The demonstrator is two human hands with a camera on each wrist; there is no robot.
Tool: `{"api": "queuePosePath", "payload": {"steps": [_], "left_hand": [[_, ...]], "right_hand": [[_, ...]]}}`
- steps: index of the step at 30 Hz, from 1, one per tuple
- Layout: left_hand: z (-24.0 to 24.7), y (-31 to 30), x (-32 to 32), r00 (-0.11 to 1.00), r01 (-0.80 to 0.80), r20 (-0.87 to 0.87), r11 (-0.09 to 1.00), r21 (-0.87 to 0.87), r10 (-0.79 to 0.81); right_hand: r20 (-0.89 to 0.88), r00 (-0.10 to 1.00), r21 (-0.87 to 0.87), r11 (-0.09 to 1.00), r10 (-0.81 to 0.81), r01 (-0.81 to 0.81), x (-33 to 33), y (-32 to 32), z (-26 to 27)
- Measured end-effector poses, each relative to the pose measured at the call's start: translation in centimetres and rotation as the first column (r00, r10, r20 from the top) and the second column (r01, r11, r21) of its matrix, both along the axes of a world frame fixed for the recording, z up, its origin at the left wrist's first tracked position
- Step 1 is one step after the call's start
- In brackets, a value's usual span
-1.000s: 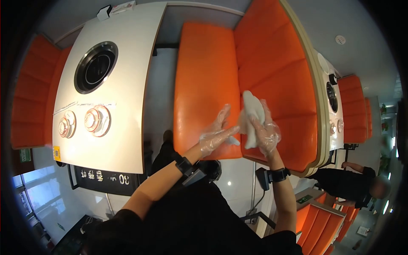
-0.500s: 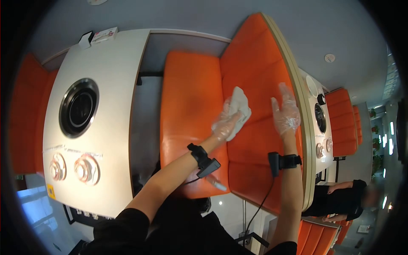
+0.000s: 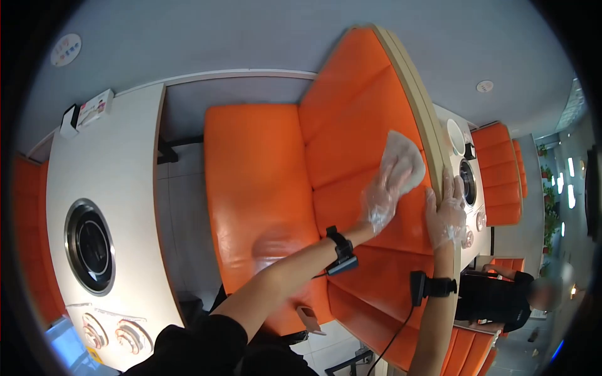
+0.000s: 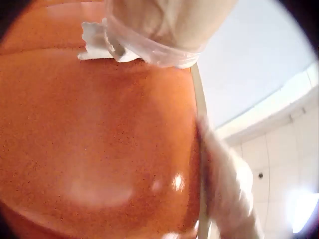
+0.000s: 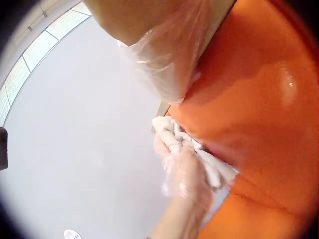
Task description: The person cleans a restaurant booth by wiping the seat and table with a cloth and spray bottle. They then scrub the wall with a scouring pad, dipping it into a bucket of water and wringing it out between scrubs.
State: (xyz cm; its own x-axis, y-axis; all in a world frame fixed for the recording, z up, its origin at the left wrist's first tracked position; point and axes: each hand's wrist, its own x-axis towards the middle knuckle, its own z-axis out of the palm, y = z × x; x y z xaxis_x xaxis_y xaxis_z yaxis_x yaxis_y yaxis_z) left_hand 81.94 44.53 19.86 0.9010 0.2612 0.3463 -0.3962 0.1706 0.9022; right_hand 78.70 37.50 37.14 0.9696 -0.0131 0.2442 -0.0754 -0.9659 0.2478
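Note:
Gloved in clear plastic, my left hand [image 3: 381,199] holds a white cloth [image 3: 409,164] against the orange backrest [image 3: 351,113], near its top edge. The right wrist view shows the left hand [image 5: 187,174] with its fingers around the bunched cloth [image 5: 172,133]. My right hand [image 3: 446,216], also gloved, rests on the backrest's beige top rim [image 3: 419,103] with its fingers extended, holding nothing. In the left wrist view the right hand [image 4: 230,181] lies along that rim, and part of the cloth [image 4: 95,42] shows beyond the left hand [image 4: 157,30].
An orange seat [image 3: 257,169] adjoins the backrest. To the left stands a white table [image 3: 125,163] with a round cooktop [image 3: 89,246]. A phone-like object [image 3: 309,318] lies at the seat's near end. Behind the backrest are another table and a person in black [image 3: 495,301].
The cloth has passed from my right hand to my left and moved up the backrest. My right hand has shifted onto the top rim. The view has turned rightward.

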Motion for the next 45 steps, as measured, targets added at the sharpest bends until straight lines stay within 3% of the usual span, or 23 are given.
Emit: {"api": "queuePosePath", "payload": {"steps": [2,6,8,9,12,13,15,17,18,19,21,23,25,27,28,30,32,34,36,39,40,42,45], "left_hand": [[4.5,4.6,2.8,0.964,-0.232,-0.015,0.870,0.436,0.264],[6.0,7.9,9.7,0.934,-0.239,-0.102,0.810,0.536,0.344],[6.0,9.5,10.9,0.933,-0.169,-0.211,0.874,0.456,0.291],[4.9,9.7,11.8,0.950,-0.092,-0.269,0.966,0.241,0.157],[-0.3,9.1,12.2,0.936,-0.155,-0.229,0.898,0.411,0.266],[-0.8,9.2,11.1,0.929,-0.007,-0.367,0.989,-0.147,-0.048],[-1.3,10.0,6.8,0.821,0.242,-0.545,0.968,0.061,-0.171],[-4.3,11.0,2.0,0.789,0.496,-0.559,0.801,0.334,-0.256],[-7.4,10.5,-1.3,0.811,0.451,-0.544,0.820,0.352,-0.213],[-9.8,11.1,-2.9,0.793,0.474,-0.568,0.811,0.343,-0.223],[-14.2,12.6,-8.4,0.488,0.752,-0.661,0.659,-0.013,-0.570],[-14.2,16.0,-15.4,0.637,0.452,-0.647,0.883,-0.125,-0.418],[-11.1,20.1,-19.7,0.354,0.208,-0.725,0.805,-0.555,-0.591],[-14.5,24.1,-23.4,0.385,0.241,-0.799,0.886,-0.397,-0.463],[-13.8,25.4,-25.3,0.450,0.214,-0.806,0.923,-0.321,-0.385],[-13.0,28.4,-29.0,0.522,0.174,-0.805,0.959,-0.224,-0.282],[-13.5,31.1,-32.3,0.476,0.184,-0.872,0.983,-0.030,-0.116],[-11.0,32.1,-34.8,0.453,0.120,-0.883,0.990,-0.075,-0.122],[-9.3,32.5,-37.2,0.437,0.060,-0.889,0.991,-0.121,-0.135],[-7.8,32.5,-39.5,0.508,-0.097,-0.835,0.949,-0.299,-0.211],[-7.6,32.6,-40.0,0.514,-0.088,-0.834,0.954,-0.286,-0.202],[-7.6,33.2,-41.2,0.519,-0.078,-0.829,0.954,-0.289,-0.209],[-6.7,33.6,-42.6,0.509,-0.118,-0.840,0.951,-0.285,-0.189]], "right_hand": [[-0.004,1.000,0.025,1.000,-0.013,0.013,0.1,0.6,0.3],[-0.004,0.999,0.056,0.997,-0.043,0.043,0.0,1.0,0.5],[0.021,1.000,0.002,1.000,-0.009,0.009,-0.1,0.6,0.3],[0.022,1.000,0.006,1.000,-0.013,0.013,-0.2,0.5,0.2],[0.039,0.999,0.000,1.000,-0.025,0.025,0.1,0.4,-0.2],[0.049,0.999,-0.013,1.000,-0.019,0.020,0.2,0.1,-0.4],[0.048,0.999,-0.019,0.999,-0.025,0.026,0.2,-0.2,-0.6],[0.077,0.997,-0.088,0.996,-0.004,0.011,0.2,-0.2,-0.6],[0.083,0.997,-0.095,0.995,0.012,-0.004,0.2,-0.7,-0.7],[0.124,0.990,-0.070,0.996,0.061,-0.053,0.3,-1.1,-0.9],[0.207,0.957,-0.107,0.977,0.201,-0.182,-0.8,-1.2,-0.7],[0.311,0.841,-0.182,0.896,0.444,-0.405,-4.1,0.5,-0.9],[0.246,0.806,0.053,0.823,0.539,-0.566,-9.8,1.9,-3.8],[0.171,0.783,0.291,0.729,0.598,-0.620,-16.1,1.9,-9.8],[-0.001,0.812,0.375,0.753,0.583,-0.540,-19.7,1.2,-13.7],[-0.422,0.833,0.331,0.916,0.357,-0.225,-27.8,-0.6,-21.7],[-0.760,0.637,0.152,0.988,0.133,-0.025,-33.8,-1.5,-25.0],[-0.829,0.558,0.078,0.996,0.042,0.041,-38.1,-2.3,-25.2],[-0.823,0.567,0.067,0.995,0.015,0.070,-40.7,-3.4,-26.5],[-0.788,0.615,0.060,0.989,-0.038,0.137,-42.7,-6.3,-31.7],[-0.794,0.605,0.057,0.982,-0.064,0.179,-43.4,-7.8,-34.3],[-0.828,0.555,0.075,0.965,-0.080,0.250,-42.5,-6.8,-33.3],[-0.785,0.615,0.173,0.979,0.074,0.104,-42.3,-7.3,-35.8]]}}
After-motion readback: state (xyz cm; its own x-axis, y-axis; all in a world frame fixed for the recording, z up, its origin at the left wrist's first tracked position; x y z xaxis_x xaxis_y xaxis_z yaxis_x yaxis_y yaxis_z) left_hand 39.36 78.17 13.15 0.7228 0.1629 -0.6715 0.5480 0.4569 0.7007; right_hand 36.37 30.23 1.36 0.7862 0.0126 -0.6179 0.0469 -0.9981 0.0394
